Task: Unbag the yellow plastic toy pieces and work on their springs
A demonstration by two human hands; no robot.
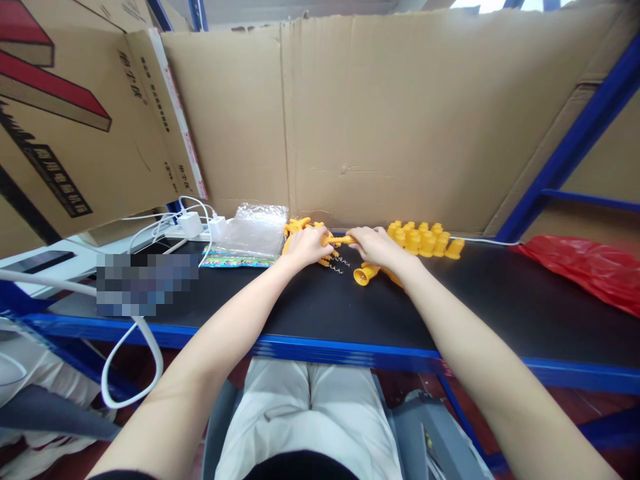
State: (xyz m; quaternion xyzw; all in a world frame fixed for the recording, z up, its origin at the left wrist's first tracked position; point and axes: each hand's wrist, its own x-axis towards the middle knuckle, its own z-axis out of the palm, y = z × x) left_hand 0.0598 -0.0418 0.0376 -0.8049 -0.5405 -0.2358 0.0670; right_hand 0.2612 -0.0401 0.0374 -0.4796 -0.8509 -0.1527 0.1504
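Observation:
Both my hands reach to the back of a black worktop [320, 307]. My left hand [306, 245] and my right hand [374, 245] are closed on the two ends of an orange plastic rod piece [341, 239] held between them. Under my left hand lies a heap of orange plastic parts [298, 227]. A yellow funnel-shaped part [364, 274] lies just below my right hand. Small metal springs [338, 265] lie on the worktop between my hands. A cluster of upright yellow parts [425, 239] stands right of my right hand.
A clear plastic bag [253, 230] lies on a colourful sheet at the left, beside white chargers and cables [193, 223]. A red plastic bag [585, 270] lies at the far right. Cardboard [390, 113] walls the back; a blue shelf edge [350, 352] runs along the front.

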